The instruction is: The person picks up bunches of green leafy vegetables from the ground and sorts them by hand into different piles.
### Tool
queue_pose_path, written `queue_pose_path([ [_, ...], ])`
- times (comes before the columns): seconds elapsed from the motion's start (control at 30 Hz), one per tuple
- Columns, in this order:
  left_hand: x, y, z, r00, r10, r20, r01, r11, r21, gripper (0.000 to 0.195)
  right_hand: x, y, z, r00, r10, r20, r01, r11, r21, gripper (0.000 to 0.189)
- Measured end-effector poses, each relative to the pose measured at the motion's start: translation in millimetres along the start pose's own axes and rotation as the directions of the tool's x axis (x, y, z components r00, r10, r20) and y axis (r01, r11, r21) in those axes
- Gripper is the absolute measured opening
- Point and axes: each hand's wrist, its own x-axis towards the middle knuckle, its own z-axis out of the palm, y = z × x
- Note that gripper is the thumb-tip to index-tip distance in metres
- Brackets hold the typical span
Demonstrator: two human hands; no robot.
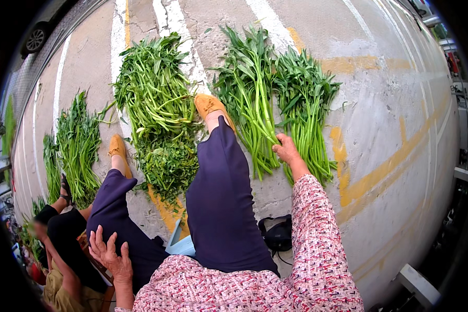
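Observation:
Thick green stems of a leafy vegetable, likely water spinach (262, 93), are gripped near their cut ends by my right hand (287, 149). These stems lie over a bundle of the same greens (241, 105); another bundle (306, 113) lies just right of my hand. My left hand (111, 251) rests on my left thigh, fingers apart, with nothing in it. Between my feet spreads a large, tangled pile of stems (152, 85), with a heap of loose leaves and trimmings (167, 162) at its near end.
My tan shoes (117, 148) flank the central pile. Below it is a light blue plastic stool (181, 243); a black bag (279, 234) lies beside my right leg. At left, another person (68, 241) sits by more bundled greens (76, 148). A metal barrier (417, 282) stands lower right.

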Motion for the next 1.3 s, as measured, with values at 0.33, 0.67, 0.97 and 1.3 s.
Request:
queue_pose_path([
  [0.33,5.7,2.8,-0.9,1.000,0.021,0.018,-0.022,0.998,0.065,0.029,-5.5,40.4,28.3,0.999,0.051,-0.001,-0.051,0.997,-0.055,0.032],
  [0.67,6.7,3.2,1.4,0.999,-0.003,0.034,0.000,0.997,0.073,0.026,-18.1,28.5,65.2,0.968,0.232,-0.096,-0.250,0.926,-0.282,0.033],
  [0.97,7.0,3.3,3.0,0.999,0.047,0.001,-0.046,0.994,0.100,0.027,-20.4,51.7,36.4,0.966,0.231,-0.117,-0.151,0.870,0.468,0.047],
  [1.3,7.9,-0.8,4.4,0.999,0.047,0.010,-0.048,0.990,0.132,0.027,-52.7,82.7,28.9,0.965,0.134,-0.226,-0.094,0.979,0.183,0.043],
])
